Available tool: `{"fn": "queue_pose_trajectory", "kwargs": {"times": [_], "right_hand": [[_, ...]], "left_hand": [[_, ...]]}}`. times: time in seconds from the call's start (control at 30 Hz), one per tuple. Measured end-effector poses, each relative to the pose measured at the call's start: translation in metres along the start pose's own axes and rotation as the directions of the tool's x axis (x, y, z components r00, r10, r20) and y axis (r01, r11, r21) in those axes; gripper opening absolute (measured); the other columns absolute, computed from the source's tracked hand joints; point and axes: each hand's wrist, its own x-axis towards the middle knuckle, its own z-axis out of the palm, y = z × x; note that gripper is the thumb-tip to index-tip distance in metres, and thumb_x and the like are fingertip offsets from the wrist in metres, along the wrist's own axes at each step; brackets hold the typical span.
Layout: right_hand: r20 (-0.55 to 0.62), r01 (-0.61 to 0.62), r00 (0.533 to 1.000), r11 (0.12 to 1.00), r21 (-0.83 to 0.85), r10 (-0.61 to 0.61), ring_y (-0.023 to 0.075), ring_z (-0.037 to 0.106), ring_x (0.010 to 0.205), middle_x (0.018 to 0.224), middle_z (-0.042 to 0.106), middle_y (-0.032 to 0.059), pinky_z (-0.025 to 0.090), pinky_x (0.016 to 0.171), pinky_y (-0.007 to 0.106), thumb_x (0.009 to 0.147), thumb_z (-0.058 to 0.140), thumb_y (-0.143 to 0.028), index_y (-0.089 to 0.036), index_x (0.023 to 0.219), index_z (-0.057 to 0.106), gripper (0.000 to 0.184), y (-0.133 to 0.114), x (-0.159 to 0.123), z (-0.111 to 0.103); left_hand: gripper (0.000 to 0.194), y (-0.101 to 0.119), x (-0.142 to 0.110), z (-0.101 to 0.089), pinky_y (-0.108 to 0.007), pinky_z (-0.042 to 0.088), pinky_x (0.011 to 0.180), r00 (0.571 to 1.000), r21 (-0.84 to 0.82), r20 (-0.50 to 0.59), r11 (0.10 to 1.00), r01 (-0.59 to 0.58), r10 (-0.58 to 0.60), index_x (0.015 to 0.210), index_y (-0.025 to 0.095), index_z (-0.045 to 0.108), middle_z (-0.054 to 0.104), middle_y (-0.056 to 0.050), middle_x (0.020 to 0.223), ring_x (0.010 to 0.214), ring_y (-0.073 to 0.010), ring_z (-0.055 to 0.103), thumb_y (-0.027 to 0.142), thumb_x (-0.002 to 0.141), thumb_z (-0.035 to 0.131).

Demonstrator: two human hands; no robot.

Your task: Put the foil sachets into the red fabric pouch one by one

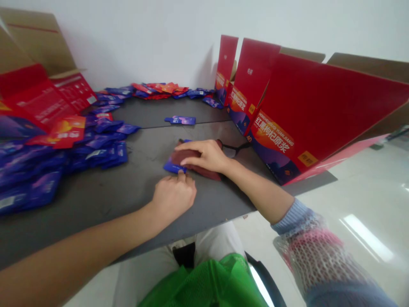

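A blue pouch (171, 166) lies flat on the dark grey table, partly covered by a reddish-brown cloth (209, 172). My left hand (175, 189) is closed, its fingertips at the pouch's near edge. Over the cloth rests my right hand (204, 155), its fingers curved and pressing the cloth against the pouch. How firmly it grips the cloth is partly hidden. Just beyond my hands is a small blue-purple packet (182, 120), lying alone. A dark object that looks like eyeglasses (234, 149) sits right of my right hand.
Blue pouches (35, 175) are heaped at the left, with a red-orange pouch (68, 131) on top. More red and blue pouches (162, 90) line the wall. An open red carton (35, 96) stands at the left. Upright red cartons (303, 115) form a row at the right.
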Motion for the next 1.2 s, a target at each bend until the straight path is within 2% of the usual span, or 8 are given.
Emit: {"fn": "queue_pose_trajectory", "kwargs": {"times": [0.1, 0.3, 0.43, 0.57, 0.83, 1.07, 1.13, 1.2], "right_hand": [[0.158, 0.024, 0.987, 0.999, 0.024, -0.027, 0.0193, 0.066, 0.119, 0.128, 0.072, -0.0041, 0.047, 0.098, 0.027, 0.095, 0.062, -0.047, -0.035, 0.129, 0.068, 0.037, -0.011, 0.002, 0.014], [0.165, -0.052, 0.984, 0.996, -0.066, 0.062, 0.0208, 0.069, 0.110, 0.118, 0.075, -0.0045, 0.047, 0.092, 0.029, 0.089, 0.070, -0.048, -0.034, 0.118, 0.072, 0.033, 0.000, 0.013, 0.019], [0.093, -0.175, 0.977, 0.969, -0.173, 0.193, 0.0221, 0.069, 0.105, 0.111, 0.076, -0.0050, 0.047, 0.085, 0.029, 0.087, 0.070, -0.055, -0.035, 0.116, 0.071, 0.035, 0.006, 0.017, 0.018], [-0.014, -0.282, 0.957, 0.919, -0.276, 0.289, 0.0241, 0.069, 0.101, 0.108, 0.077, -0.0015, 0.047, 0.080, 0.031, 0.088, 0.069, -0.055, -0.032, 0.117, 0.070, 0.037, 0.017, 0.022, 0.017], [-0.212, -0.512, 0.859, 0.795, -0.326, 0.466, 0.0264, 0.069, 0.103, 0.110, 0.076, 0.0050, 0.049, 0.084, 0.033, 0.092, 0.064, -0.054, -0.028, 0.116, 0.071, 0.036, 0.036, 0.016, 0.001], [-0.541, -0.391, 0.790, 0.917, -0.081, 0.288, 0.0192, 0.067, 0.113, 0.125, 0.071, 0.0018, 0.047, 0.094, 0.027, 0.106, 0.035, -0.050, -0.026, 0.131, 0.064, 0.045, 0.012, -0.001, -0.003], [-0.528, -0.321, 0.814, 0.945, -0.057, 0.244, 0.0170, 0.066, 0.114, 0.124, 0.072, 0.0012, 0.047, 0.096, 0.026, 0.108, 0.031, -0.045, -0.026, 0.128, 0.066, 0.045, 0.009, 0.001, 0.006], [-0.401, -0.245, 0.896, 0.966, -0.086, 0.192, 0.0162, 0.067, 0.112, 0.121, 0.073, 0.0009, 0.047, 0.095, 0.026, 0.108, 0.028, -0.042, -0.026, 0.121, 0.069, 0.046, 0.005, 0.004, 0.015]], "left_hand": [[0.039, -0.001, 0.000, 0.000, -0.038, 0.052, 0.057, 1.000, -0.009, 0.002, 1.000, -0.015, 0.015, 0.087, 0.005, 0.076, 0.074, -0.020, 0.077, 0.064, -0.0311, 0.072, 0.020, 0.097, 0.041], [0.036, -0.001, 0.000, 0.000, -0.037, 0.052, 0.057, 0.999, 0.028, -0.026, 0.999, -0.022, 0.023, 0.099, 0.002, 0.077, 0.076, -0.022, 0.090, 0.065, -0.0290, 0.072, 0.016, 0.095, 0.043], [0.039, 0.000, -0.001, 0.002, -0.039, 0.054, 0.058, 0.999, 0.055, -0.041, 0.998, -0.025, 0.027, 0.107, 0.000, 0.075, 0.075, -0.026, 0.106, 0.065, -0.0298, 0.073, 0.019, 0.096, 0.043], [0.039, 0.000, -0.001, 0.001, -0.039, 0.054, 0.057, 1.000, 0.041, -0.022, 0.999, -0.003, 0.004, 0.102, 0.003, 0.076, 0.075, -0.025, 0.107, 0.063, -0.0297, 0.073, 0.022, 0.097, 0.042], [0.038, 0.000, 0.000, 0.000, -0.040, 0.055, 0.057, 1.000, 0.004, -0.022, 1.000, 0.019, -0.019, 0.101, 0.004, 0.076, 0.076, -0.025, 0.105, 0.065, -0.0310, 0.074, 0.022, 0.096, 0.043], [0.037, -0.001, -0.001, -0.002, -0.040, 0.053, 0.054, 0.999, 0.055, -0.034, 0.998, 0.003, -0.001, 0.097, 0.007, 0.077, 0.077, -0.018, 0.095, 0.061, -0.0306, 0.072, 0.021, 0.095, 0.043], [0.035, -0.001, -0.001, -0.001, -0.039, 0.052, 0.053, 0.998, 0.061, -0.056, 0.998, -0.005, 0.009, 0.096, 0.008, 0.078, 0.077, -0.017, 0.093, 0.059, -0.0294, 0.071, 0.021, 0.093, 0.045], [0.033, -0.002, -0.001, -0.001, -0.038, 0.052, 0.053, 0.996, 0.064, -0.088, 0.998, -0.017, 0.022, 0.092, 0.009, 0.078, 0.077, -0.017, 0.091, 0.057, -0.0280, 0.070, 0.020, 0.092, 0.046]]}}
